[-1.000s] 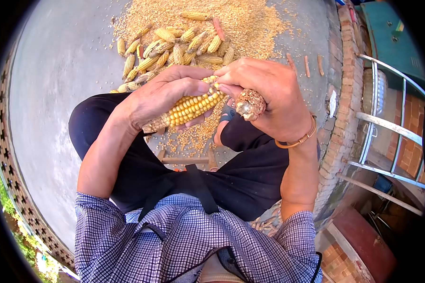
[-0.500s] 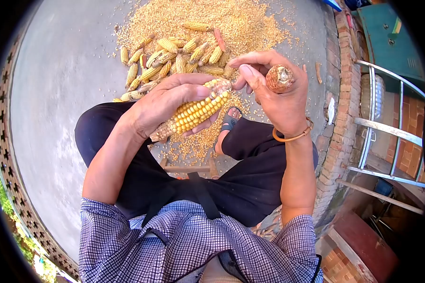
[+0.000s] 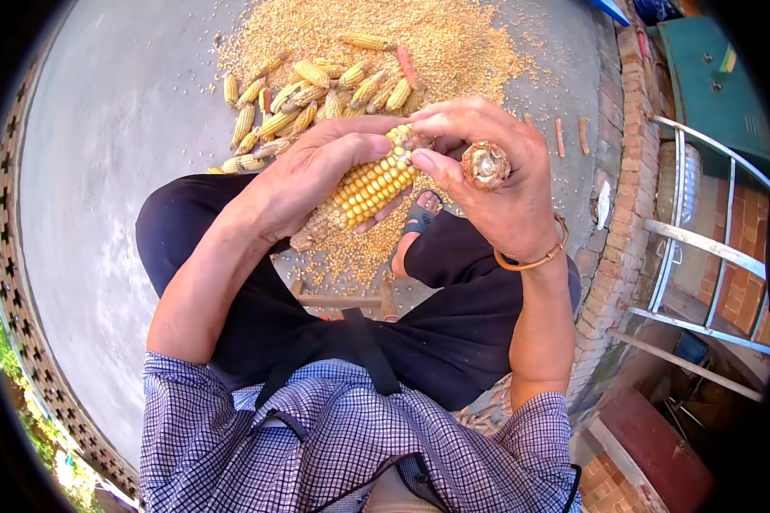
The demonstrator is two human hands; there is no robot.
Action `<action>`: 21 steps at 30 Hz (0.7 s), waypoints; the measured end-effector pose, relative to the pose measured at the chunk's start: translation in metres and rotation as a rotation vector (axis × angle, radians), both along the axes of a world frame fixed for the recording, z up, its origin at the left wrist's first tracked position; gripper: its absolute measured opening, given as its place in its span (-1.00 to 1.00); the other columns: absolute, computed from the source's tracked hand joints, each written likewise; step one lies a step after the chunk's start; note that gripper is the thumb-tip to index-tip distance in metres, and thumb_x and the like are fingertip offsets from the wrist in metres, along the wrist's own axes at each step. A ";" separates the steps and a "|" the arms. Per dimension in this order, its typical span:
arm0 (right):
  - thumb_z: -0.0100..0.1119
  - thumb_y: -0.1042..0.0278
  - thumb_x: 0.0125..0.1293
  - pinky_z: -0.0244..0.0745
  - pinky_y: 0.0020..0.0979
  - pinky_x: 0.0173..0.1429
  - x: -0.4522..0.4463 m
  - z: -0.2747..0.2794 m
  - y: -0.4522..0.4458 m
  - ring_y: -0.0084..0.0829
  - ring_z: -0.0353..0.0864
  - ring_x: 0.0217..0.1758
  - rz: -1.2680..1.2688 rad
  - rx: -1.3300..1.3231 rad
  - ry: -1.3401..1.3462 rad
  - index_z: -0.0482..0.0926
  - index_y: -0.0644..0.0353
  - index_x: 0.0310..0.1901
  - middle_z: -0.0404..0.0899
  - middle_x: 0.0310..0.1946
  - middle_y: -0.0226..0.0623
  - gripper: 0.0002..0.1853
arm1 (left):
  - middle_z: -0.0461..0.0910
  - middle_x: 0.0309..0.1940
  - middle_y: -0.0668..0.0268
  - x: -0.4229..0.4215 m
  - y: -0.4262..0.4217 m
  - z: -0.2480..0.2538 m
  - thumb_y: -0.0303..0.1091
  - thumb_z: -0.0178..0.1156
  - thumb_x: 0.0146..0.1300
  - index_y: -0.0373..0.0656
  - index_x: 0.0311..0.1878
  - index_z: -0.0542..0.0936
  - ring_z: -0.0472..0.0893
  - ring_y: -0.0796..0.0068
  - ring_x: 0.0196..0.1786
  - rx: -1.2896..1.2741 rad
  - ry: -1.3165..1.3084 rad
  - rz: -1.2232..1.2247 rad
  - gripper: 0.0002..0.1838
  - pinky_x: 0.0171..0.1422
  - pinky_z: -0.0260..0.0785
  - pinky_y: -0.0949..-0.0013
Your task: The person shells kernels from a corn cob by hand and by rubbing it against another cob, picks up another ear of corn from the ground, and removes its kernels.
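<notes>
My left hand (image 3: 316, 167) is wrapped round an ear of corn (image 3: 372, 190), which slants up to the right. Rows of yellow kernels cover its middle, while its lower end looks bare and pale. In my right hand (image 3: 509, 184) a stripped, reddish-brown corncob (image 3: 486, 165) is tucked against the palm, its cut end facing me. The thumb and fingers of that hand touch the upper tip of the ear. Past my hands, several ears of corn (image 3: 278, 125) lie heaped on the ground beside a wide spread of loose kernels (image 3: 385, 68).
Below the ear are more loose kernels (image 3: 342, 256) and a wooden stool frame (image 3: 340, 301) between my legs. Bare cobs (image 3: 559, 137) lie at the right, near a brick edging (image 3: 620, 188). Beyond it stands a metal rail frame (image 3: 706, 239).
My right hand has moved left and closed in on the ear's tip, its thumb now against the kernels. The cob in it has shifted left too. My left hand still grips the ear.
</notes>
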State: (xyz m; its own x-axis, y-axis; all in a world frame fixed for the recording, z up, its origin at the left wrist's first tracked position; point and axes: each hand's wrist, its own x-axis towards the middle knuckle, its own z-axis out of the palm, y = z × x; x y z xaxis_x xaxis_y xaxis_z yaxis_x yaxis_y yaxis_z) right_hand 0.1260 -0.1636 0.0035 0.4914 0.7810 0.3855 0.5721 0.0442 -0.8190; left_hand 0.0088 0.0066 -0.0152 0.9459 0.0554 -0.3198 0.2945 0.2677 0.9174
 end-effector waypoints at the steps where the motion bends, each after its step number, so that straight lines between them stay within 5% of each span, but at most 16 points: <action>1: 0.45 0.57 0.04 0.58 -0.38 -0.07 -0.001 -0.001 0.001 -0.33 0.70 -0.22 0.002 0.012 -0.013 0.65 0.26 -0.19 0.67 -0.28 -0.19 -0.74 | 0.64 -0.13 0.06 0.000 0.000 -0.001 -0.26 -0.02 0.37 -0.41 0.27 0.44 0.67 0.41 -0.23 0.022 -0.004 0.001 -0.49 -0.20 0.55 0.45; 14: 0.36 0.55 0.09 0.60 -0.32 -0.09 -0.009 -0.005 0.006 -0.21 0.71 -0.19 -0.078 0.032 -0.228 0.62 0.26 -0.21 0.66 -0.22 -0.15 -0.80 | 0.59 0.07 0.15 0.001 0.002 0.007 -0.13 0.06 0.32 -0.34 0.34 0.40 0.54 0.42 0.13 0.172 -0.131 -0.078 -0.38 0.25 0.37 0.36; 17: 0.29 0.73 0.07 0.60 -0.45 -0.15 -0.007 -0.008 0.005 -0.40 0.71 -0.22 -0.105 0.041 -0.217 0.64 0.34 -0.22 0.69 -0.22 -0.14 -0.79 | 0.55 0.14 0.16 -0.001 -0.002 0.008 -0.07 0.10 0.29 -0.34 0.37 0.38 0.49 0.40 0.22 0.151 -0.140 -0.089 -0.32 0.34 0.29 0.32; 21: 0.32 0.66 0.14 0.59 -0.45 -0.12 -0.005 -0.003 0.002 -0.45 0.70 -0.24 -0.176 0.053 0.104 0.63 0.29 -0.18 0.69 -0.25 -0.22 -0.80 | 0.48 0.24 0.16 -0.002 -0.001 0.009 -0.04 0.20 0.27 -0.33 0.40 0.34 0.44 0.40 0.29 0.073 -0.157 -0.084 -0.26 0.40 0.24 0.31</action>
State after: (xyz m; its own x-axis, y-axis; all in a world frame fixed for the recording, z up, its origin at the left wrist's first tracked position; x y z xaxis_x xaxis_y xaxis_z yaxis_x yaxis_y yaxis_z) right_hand 0.1213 -0.1619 0.0002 0.6580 0.6596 0.3633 0.4870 -0.0047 -0.8734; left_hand 0.0069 0.0051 -0.0058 0.9861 -0.0081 -0.1658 0.1646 0.1791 0.9700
